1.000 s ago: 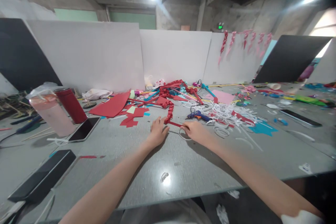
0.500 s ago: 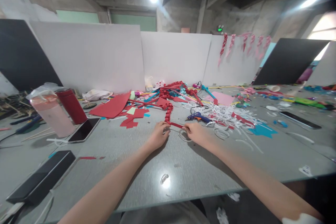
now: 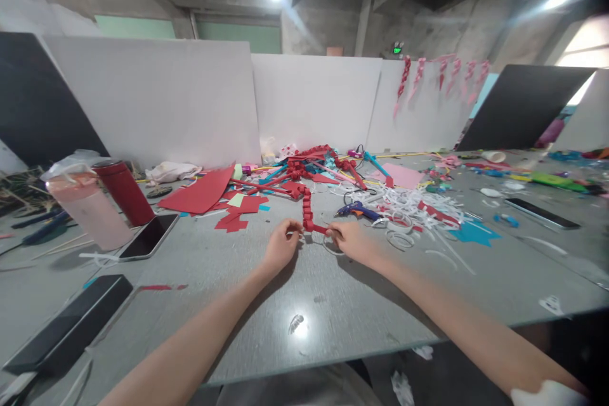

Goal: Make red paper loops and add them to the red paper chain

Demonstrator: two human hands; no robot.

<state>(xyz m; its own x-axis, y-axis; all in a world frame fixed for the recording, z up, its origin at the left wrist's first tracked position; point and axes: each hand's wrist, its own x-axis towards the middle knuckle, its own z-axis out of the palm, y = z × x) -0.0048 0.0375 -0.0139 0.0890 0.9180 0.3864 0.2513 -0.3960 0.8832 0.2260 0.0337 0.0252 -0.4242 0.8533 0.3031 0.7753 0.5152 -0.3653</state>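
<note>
A red folded-paper chain [image 3: 307, 208] stands out from the pile toward me, its flat tail bending to the right. My right hand [image 3: 351, 240] pinches the end of this red paper strip between thumb and fingers. Just left of the chain's lower end is my left hand [image 3: 282, 245], fingers curled and thumb slightly apart from them; it appears to hold nothing. A thin pale curl of paper [image 3: 333, 250] lies under the right fingers. The left fingertips are very close to the chain, and whether they touch it cannot be made out.
Red paper sheets [image 3: 200, 191] lie left of the pile. A blue glue gun [image 3: 356, 209] and white paper scraps [image 3: 413, 206] are on the right. A pink bottle [image 3: 90, 212], red flask [image 3: 124, 193], phone [image 3: 150, 236] and black box [image 3: 71, 323] stand or lie at left.
My left hand has come off the red strip and shifted slightly left. The chain now hangs straighter toward me, its tail shorter between the hands. The right hand keeps its pinch.
</note>
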